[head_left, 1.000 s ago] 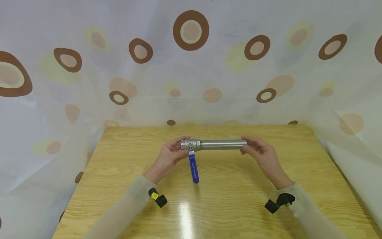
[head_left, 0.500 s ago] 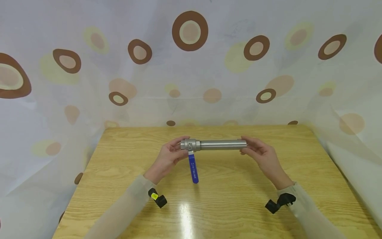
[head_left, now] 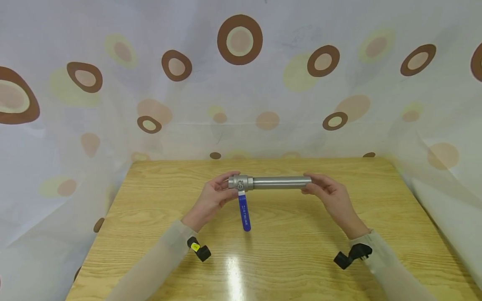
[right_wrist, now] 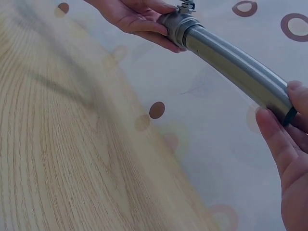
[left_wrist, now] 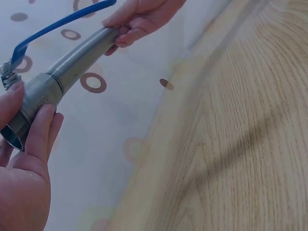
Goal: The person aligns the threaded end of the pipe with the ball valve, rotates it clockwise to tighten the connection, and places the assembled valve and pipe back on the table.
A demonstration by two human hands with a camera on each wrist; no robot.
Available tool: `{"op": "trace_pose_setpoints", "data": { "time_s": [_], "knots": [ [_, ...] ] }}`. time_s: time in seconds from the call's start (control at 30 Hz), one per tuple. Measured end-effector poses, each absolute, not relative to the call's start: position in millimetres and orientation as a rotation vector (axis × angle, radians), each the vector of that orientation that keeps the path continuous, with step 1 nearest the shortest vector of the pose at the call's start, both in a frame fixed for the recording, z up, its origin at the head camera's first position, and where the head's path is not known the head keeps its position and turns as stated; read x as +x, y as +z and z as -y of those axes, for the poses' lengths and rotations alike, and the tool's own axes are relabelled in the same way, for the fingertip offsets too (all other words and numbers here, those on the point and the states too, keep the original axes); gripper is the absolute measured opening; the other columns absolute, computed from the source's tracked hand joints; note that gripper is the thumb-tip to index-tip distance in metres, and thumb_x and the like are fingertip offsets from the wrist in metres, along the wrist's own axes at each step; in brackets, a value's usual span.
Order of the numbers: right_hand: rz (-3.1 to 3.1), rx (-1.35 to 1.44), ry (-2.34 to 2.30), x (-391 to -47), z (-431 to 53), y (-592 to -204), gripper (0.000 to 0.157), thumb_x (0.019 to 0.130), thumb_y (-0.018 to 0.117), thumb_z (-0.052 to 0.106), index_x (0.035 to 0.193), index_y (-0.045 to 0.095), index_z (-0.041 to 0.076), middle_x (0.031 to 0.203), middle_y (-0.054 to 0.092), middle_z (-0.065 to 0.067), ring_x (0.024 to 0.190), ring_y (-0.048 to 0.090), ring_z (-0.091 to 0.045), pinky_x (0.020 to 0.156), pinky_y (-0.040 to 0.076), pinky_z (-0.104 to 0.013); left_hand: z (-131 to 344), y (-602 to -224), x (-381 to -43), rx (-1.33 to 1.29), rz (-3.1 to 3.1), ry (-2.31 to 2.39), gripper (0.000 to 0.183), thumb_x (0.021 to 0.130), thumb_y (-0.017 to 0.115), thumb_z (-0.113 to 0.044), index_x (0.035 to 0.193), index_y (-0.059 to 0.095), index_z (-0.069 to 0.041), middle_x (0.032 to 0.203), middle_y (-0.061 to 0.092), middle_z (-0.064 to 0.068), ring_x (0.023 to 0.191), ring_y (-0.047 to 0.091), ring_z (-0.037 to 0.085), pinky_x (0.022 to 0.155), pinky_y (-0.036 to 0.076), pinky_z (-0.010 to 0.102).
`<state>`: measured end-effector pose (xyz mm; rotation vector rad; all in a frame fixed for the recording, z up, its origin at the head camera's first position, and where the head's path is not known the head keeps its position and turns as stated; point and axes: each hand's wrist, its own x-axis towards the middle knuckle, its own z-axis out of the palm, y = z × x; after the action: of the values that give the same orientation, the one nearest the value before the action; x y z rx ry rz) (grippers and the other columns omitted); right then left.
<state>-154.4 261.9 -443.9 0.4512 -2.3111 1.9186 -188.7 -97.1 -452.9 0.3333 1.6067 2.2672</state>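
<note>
A metal ball valve (head_left: 241,182) with a blue lever handle (head_left: 244,212) is joined to a straight steel pipe (head_left: 280,182). Both are held level above the table, the lever pointing toward me. My left hand (head_left: 211,200) grips the valve body between thumb and fingers; in the left wrist view the valve's open end (left_wrist: 13,137) shows between them. At the other end, my right hand (head_left: 333,200) pinches the free end of the pipe (right_wrist: 240,72). The joint between valve and pipe is visible, but any thread inside is hidden.
Beneath the hands lies a wood-grain table (head_left: 263,259) with a bright reflection near its front. A white sheet (head_left: 263,83) with brown and yellow circles hangs behind and along both sides. A small black camera is strapped on each wrist.
The valve and pipe stay level in almost the same place. My right thumb and fingers have shifted very slightly on the pipe end; the left grip looks the same.
</note>
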Motion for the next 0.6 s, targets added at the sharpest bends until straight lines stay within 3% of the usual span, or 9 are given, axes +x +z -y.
{"op": "trace_pose_setpoints", "data": {
  "time_s": [0.2, 0.6],
  "knots": [
    [2.248, 0.498, 2.048, -153.4, -262.1, -443.5, 0.045, 0.103, 0.061, 0.002, 0.148, 0.055, 0.002, 0.131, 0.069, 0.006, 0.106, 0.073, -0.010, 0.096, 0.059, -0.024, 97.8, -452.6, -188.5, 0.333, -1.604, 2.280, 0.055, 0.094, 0.061, 0.012, 0.147, 0.054, -0.001, 0.140, 0.060, 0.014, 0.120, 0.063, 0.021, 0.102, 0.058, 0.034],
    [2.233, 0.512, 2.030, -153.0, -262.6, -443.7, 0.039, 0.104, 0.059, 0.001, 0.143, 0.058, -0.001, 0.122, 0.072, 0.003, 0.100, 0.074, -0.012, 0.094, 0.061, -0.026, 98.9, -452.7, -188.5, 0.356, -1.587, 2.281, 0.053, 0.095, 0.061, 0.010, 0.146, 0.055, -0.002, 0.136, 0.063, 0.011, 0.117, 0.065, 0.020, 0.099, 0.060, 0.032]
  ]
}}
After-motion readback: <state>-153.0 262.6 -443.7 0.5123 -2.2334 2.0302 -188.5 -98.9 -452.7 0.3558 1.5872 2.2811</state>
